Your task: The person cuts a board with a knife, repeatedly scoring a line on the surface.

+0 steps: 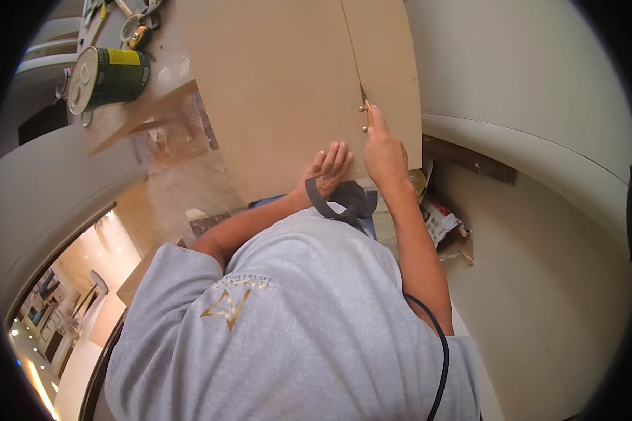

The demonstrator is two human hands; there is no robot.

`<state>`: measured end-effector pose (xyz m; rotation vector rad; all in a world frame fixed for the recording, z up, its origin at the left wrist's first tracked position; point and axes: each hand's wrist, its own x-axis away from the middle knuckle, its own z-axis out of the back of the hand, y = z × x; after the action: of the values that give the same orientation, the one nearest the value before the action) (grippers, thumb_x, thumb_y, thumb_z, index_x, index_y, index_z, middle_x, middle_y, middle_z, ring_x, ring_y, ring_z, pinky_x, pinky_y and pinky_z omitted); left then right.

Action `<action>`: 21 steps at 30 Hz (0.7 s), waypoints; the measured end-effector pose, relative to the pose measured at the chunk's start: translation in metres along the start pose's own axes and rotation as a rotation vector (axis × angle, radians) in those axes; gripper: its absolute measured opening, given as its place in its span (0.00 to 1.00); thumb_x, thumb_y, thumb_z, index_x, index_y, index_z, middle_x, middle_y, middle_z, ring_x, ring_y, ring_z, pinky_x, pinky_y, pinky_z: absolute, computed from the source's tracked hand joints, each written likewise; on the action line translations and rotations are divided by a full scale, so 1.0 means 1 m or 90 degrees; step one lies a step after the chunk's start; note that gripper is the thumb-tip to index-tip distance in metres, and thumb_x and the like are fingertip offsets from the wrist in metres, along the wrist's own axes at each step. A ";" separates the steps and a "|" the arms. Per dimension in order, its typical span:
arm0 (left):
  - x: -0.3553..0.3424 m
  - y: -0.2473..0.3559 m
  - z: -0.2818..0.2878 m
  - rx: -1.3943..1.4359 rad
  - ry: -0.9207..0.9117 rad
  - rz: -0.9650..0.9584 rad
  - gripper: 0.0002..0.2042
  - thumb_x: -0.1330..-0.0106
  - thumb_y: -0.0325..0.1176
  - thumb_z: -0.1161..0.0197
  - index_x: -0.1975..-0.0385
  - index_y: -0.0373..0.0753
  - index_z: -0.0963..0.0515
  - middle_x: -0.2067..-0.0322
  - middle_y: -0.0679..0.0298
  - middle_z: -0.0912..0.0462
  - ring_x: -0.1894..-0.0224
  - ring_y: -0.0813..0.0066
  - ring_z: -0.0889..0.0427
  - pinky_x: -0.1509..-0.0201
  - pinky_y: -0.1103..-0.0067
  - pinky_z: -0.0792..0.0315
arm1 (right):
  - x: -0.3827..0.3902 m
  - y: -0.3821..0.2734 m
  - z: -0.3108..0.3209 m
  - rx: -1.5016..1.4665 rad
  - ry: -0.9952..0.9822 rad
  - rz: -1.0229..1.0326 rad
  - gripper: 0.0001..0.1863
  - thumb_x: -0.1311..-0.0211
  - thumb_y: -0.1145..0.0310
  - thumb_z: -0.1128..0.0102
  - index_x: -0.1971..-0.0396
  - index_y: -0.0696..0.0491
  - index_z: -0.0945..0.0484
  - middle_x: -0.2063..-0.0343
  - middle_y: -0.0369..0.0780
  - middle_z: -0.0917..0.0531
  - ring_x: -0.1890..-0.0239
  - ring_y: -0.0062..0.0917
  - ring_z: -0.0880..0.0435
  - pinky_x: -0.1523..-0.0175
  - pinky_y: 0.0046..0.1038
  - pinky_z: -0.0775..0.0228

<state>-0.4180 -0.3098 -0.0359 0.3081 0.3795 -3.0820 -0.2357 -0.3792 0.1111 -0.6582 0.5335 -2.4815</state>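
Observation:
A pale brown board (274,84) lies before me, with a thin dark line running from its far edge toward me. My right hand (386,147) is wrapped around a wooden-handled tool (369,112) with two brass knobs; its dark, narrow tip meets that line, though I cannot make out its exact kind. Lower on the board, left of the tool, my left hand (328,165) rests flat near the edge, fingers out and holding nothing. A dark strap (319,200) hangs beside my left wrist.
At upper left, a green can (109,80), a yellow-black tape measure (140,37) and other tools sit on a dusty surface. A grey panel (519,56) borders the board at right, with crumpled packaging (446,228) below. A black cable (439,330) hangs by my right arm.

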 end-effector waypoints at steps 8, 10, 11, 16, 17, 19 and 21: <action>0.014 0.001 -0.008 0.007 -0.011 0.035 0.28 0.25 0.37 0.49 0.24 0.44 0.34 0.23 0.58 0.34 0.19 0.59 0.40 0.13 0.57 0.57 | 0.123 0.001 0.061 -0.071 -0.075 -0.012 0.30 0.20 0.69 0.50 0.22 0.42 0.40 0.56 0.59 0.13 0.53 0.60 0.14 0.51 0.57 0.24; 0.009 -0.004 0.000 0.011 -0.001 0.041 0.27 0.24 0.37 0.48 0.25 0.44 0.33 0.23 0.58 0.34 0.19 0.60 0.39 0.13 0.57 0.57 | 0.151 0.018 0.058 0.002 -0.088 -0.046 0.33 0.22 0.72 0.49 0.20 0.41 0.42 0.55 0.60 0.13 0.54 0.61 0.14 0.52 0.57 0.24; 0.009 -0.003 0.001 0.010 0.000 0.037 0.27 0.24 0.37 0.48 0.25 0.44 0.33 0.23 0.58 0.34 0.19 0.60 0.39 0.13 0.57 0.57 | 0.140 0.020 0.047 -0.004 -0.052 -0.017 0.33 0.21 0.71 0.50 0.20 0.41 0.42 0.56 0.60 0.13 0.55 0.61 0.14 0.53 0.58 0.24; -0.007 0.011 -0.003 0.042 0.062 0.047 0.27 0.25 0.37 0.48 0.26 0.44 0.31 0.24 0.58 0.33 0.19 0.61 0.39 0.13 0.57 0.57 | -0.009 -0.008 0.007 0.044 -0.028 -0.033 0.27 0.20 0.67 0.53 0.24 0.44 0.38 0.60 0.58 0.12 0.57 0.61 0.13 0.53 0.57 0.23; -0.005 0.009 -0.002 0.036 0.062 0.050 0.27 0.25 0.37 0.48 0.26 0.44 0.31 0.24 0.58 0.33 0.19 0.61 0.39 0.13 0.57 0.57 | -0.010 -0.011 0.009 0.043 -0.028 -0.026 0.27 0.20 0.67 0.53 0.24 0.44 0.38 0.60 0.58 0.12 0.57 0.61 0.13 0.53 0.57 0.23; -0.001 0.007 -0.001 0.045 0.048 0.048 0.26 0.25 0.36 0.49 0.26 0.44 0.31 0.24 0.58 0.32 0.20 0.61 0.37 0.13 0.57 0.56 | -0.005 -0.012 0.016 0.010 -0.018 0.003 0.27 0.20 0.67 0.52 0.24 0.45 0.37 0.59 0.57 0.12 0.57 0.60 0.13 0.53 0.57 0.23; 0.002 -0.007 0.004 0.052 0.008 0.040 0.27 0.26 0.36 0.48 0.26 0.44 0.31 0.25 0.59 0.31 0.20 0.61 0.37 0.13 0.57 0.55 | 0.040 -0.027 0.041 0.005 -0.067 -0.015 0.28 0.20 0.67 0.51 0.24 0.45 0.38 0.58 0.57 0.12 0.57 0.58 0.12 0.54 0.56 0.22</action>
<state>-0.4212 -0.3037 -0.0308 0.3353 0.2389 -3.0405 -0.2537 -0.3905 0.1708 -0.7913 0.4784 -2.4539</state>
